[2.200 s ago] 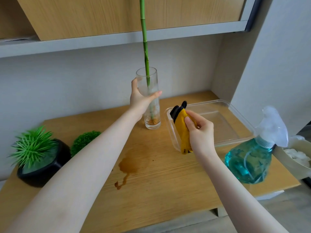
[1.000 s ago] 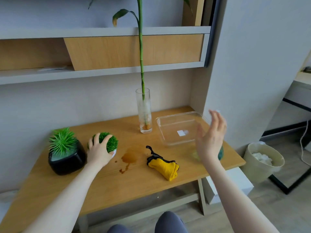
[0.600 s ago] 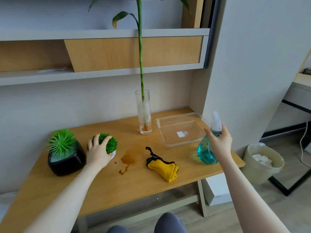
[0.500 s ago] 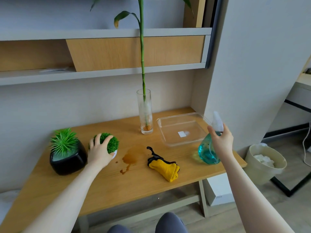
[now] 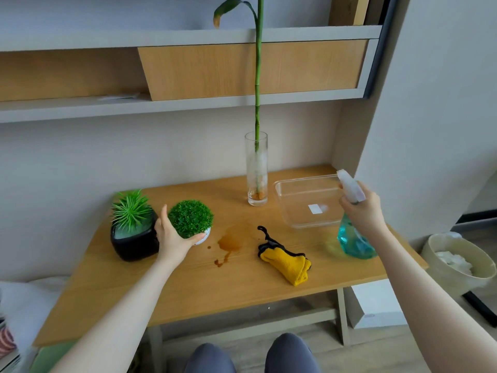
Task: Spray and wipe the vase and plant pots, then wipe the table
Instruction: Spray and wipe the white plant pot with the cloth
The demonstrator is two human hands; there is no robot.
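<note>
Left hand [image 5: 172,238] round pot [image 5: 203,237], right hand [image 5: 361,211] round sprayer [image 5: 352,238]

The left hand [image 5: 172,238] wraps the small round plant pot [image 5: 205,237], so only a sliver of white pot shows beyond the thumb under the foliage; whether the pot rests on the table [image 5: 215,289] or is lifted cannot be told. The right hand [image 5: 361,211] covers the neck and trigger of the spray bottle [image 5: 353,244], whose white nozzle above the grip is motion-blurred. The bamboo stem [image 5: 258,76] runs out of the top edge. To the right of the bottle, the bin [image 5: 457,267] holds white contents too indistinct to name. Both forearms and knees are cut off by the lower edge.
</note>
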